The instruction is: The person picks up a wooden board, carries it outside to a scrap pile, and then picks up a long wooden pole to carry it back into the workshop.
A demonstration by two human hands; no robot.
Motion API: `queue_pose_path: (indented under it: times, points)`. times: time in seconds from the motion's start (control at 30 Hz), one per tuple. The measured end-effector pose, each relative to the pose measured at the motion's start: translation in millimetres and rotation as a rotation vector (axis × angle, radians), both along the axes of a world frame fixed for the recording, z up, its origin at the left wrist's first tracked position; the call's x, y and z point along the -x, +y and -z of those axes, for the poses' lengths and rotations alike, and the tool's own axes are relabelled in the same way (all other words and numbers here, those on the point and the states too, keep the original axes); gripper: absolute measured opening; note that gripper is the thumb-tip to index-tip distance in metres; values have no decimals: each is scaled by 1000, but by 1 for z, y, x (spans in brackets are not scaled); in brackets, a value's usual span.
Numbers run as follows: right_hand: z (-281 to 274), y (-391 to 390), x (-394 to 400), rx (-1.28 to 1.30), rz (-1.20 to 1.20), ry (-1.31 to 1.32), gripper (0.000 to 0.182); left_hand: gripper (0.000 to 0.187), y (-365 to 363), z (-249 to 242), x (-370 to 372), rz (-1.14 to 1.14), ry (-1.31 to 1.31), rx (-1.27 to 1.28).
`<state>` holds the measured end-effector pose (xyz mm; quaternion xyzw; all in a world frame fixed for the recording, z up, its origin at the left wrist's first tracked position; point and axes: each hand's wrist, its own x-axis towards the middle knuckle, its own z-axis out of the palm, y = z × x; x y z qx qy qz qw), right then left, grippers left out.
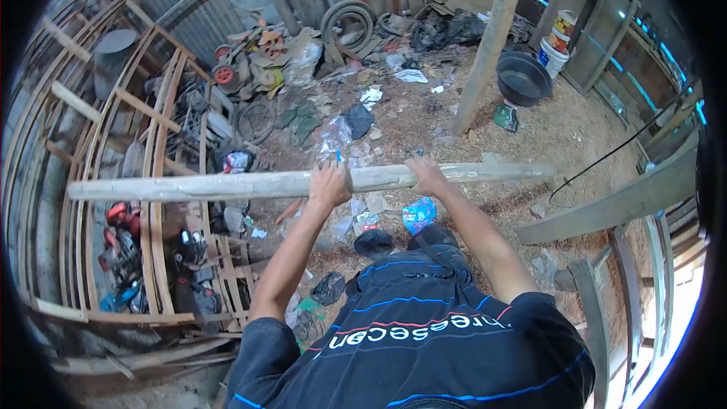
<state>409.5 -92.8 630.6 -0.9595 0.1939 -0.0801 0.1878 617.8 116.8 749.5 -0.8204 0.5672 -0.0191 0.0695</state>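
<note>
A long pale wooden pole (189, 186) lies crosswise in front of my body, spanning from the slatted frame on the left to the open floor on the right. My left hand (331, 182) is closed round it near the middle. A short way to the right, my right hand (426, 175) also grips the pole from above, the fingers partly hidden behind the wood. A small blue bit shows by my left fingers; I cannot make out what it is. Beneath the pole, a blue plastic wrapper (419, 215) lies by my feet.
On the left stands a slatted wooden frame (155, 235) with clutter inside. An upright post (492, 45) rises ahead, beside a black basin (524, 79) and stacked buckets (555, 53). A slanting board (606, 208) juts in from the right. Tires (347, 26) and litter lie at the back.
</note>
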Motion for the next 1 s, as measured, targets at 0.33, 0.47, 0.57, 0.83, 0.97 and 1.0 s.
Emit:
queue_pose_path:
  times: [0.33, 0.47, 0.57, 0.83, 0.97, 1.0]
  points:
    - [0, -108, 54, 170, -15, 166, 47, 59, -105, 54, 41, -58, 267, -61]
    - [-18, -175, 91, 186, -32, 234, 46, 61, -174, 71, 77, -119, 390, -114]
    - [-26, -231, 124, 246, -21, 284, 47, 66, -236, 48, 120, -183, 433, -214]
    - [-48, -375, 190, 196, 43, 335, 43, 68, -381, 75, 174, -107, 531, -110]
    - [-46, -429, 218, 275, 55, 329, 55, 68, -444, 85, 195, -91, 523, -164]
    - [-41, -446, 226, 278, 49, 303, 55, 68, -459, 84, 203, -84, 535, -146]
